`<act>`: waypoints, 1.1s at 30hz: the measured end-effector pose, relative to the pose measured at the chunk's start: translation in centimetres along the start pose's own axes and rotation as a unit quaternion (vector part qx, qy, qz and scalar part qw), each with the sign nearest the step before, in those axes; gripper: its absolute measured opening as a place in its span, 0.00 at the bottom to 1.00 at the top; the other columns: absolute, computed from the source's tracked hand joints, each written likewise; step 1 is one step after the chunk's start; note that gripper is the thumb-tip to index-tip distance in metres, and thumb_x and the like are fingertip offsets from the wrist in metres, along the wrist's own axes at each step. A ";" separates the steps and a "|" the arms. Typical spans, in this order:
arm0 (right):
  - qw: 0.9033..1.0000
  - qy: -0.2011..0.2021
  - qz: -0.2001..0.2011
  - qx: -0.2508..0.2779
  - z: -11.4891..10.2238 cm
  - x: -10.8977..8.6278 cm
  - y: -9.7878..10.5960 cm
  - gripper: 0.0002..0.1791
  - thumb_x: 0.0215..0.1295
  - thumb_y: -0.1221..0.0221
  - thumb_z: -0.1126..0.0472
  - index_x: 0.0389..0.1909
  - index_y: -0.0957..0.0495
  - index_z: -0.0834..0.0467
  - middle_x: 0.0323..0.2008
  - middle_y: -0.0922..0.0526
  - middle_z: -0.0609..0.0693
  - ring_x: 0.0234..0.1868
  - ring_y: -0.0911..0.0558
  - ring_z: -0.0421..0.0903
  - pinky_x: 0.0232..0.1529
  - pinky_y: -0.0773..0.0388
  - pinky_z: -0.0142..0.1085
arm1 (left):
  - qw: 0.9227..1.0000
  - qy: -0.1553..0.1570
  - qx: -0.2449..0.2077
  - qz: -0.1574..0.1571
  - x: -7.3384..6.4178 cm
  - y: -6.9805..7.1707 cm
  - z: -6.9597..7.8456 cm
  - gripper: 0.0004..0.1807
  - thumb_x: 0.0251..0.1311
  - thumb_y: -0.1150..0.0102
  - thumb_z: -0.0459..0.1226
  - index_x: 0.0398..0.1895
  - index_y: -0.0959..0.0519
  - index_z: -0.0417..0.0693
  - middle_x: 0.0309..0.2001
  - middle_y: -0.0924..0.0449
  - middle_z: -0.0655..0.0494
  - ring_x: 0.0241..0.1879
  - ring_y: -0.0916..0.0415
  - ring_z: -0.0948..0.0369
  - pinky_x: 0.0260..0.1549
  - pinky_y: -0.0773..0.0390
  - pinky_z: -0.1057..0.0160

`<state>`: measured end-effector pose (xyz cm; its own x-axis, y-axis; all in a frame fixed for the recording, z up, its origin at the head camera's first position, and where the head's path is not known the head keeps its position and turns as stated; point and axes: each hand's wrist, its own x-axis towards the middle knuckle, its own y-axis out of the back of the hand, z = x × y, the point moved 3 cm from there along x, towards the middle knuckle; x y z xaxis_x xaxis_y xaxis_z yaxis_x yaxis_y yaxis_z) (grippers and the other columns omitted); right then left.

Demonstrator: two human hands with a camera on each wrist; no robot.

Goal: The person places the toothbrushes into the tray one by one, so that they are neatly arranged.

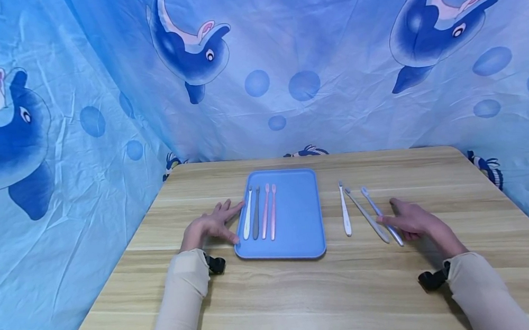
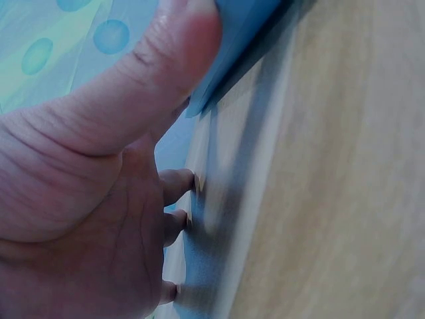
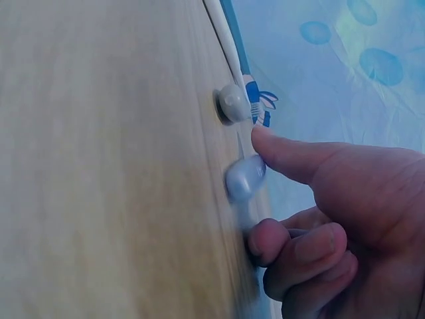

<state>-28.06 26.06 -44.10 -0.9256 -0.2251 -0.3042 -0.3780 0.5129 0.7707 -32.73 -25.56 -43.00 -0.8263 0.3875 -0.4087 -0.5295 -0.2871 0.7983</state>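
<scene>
My left hand (image 1: pixel 213 225) has its fingers spread at the left side of a blue tray (image 1: pixel 298 215), index fingertip and thumb at the rim. In the left wrist view the thumb (image 2: pixel 153 73) overlaps the tray edge. On the tray lie a white toothbrush (image 1: pixel 248 217), a grey one (image 1: pixel 256 216) and two pink ones (image 1: pixel 273 214). My right hand (image 1: pixel 413 219) is over a light-blue toothbrush (image 1: pixel 375 206) on the table, thumb across its handle, index finger extended, other fingers curled. A grey toothbrush (image 1: pixel 367 216) lies just left of the thumb.
Another white toothbrush (image 1: pixel 345 213) lies between the tray and the grey toothbrush. All stand on a wood-grain table (image 1: pixel 306 304). A blue curtain (image 1: pixel 270 122) with dolphin prints hangs behind the table and along its left side.
</scene>
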 end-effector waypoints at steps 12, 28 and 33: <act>1.000 0.023 0.014 0.010 -0.3 0.1 -0.2 0.32 0.75 0.47 0.54 0.68 0.44 0.69 0.13 0.25 0.49 0.11 0.27 0.41 0.14 0.29 0.33 | 1.000 0.001 -0.001 0.003 -0.3 0.2 0.4 0.71 0.39 0.23 0.61 0.82 0.62 0.64 0.82 0.75 0.39 0.79 0.80 0.36 0.69 0.71 0.22; 0.999 0.030 0.026 -0.007 -0.6 0.1 -0.3 0.31 0.75 0.50 0.60 0.69 0.47 0.73 0.13 0.26 0.50 0.11 0.27 0.41 0.13 0.27 0.34 | 1.000 0.001 -0.001 0.003 -0.2 0.1 0.4 0.71 0.39 0.23 0.61 0.82 0.61 0.64 0.82 0.75 0.39 0.79 0.80 0.36 0.70 0.72 0.22; 0.999 0.027 0.029 -0.004 -1.0 0.0 -0.1 0.27 0.74 0.50 0.59 0.65 0.43 0.71 0.13 0.26 0.49 0.11 0.27 0.41 0.13 0.28 0.32 | 1.000 0.000 -0.002 0.005 -0.3 0.2 0.4 0.72 0.38 0.22 0.61 0.82 0.61 0.64 0.82 0.75 0.39 0.79 0.80 0.35 0.70 0.71 0.22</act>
<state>-28.05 25.16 -43.60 -0.9440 -0.2385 -0.2281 -0.3225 0.5195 0.7913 -32.54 -25.33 -42.56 -0.8313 0.3853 -0.4007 -0.5222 -0.2943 0.8004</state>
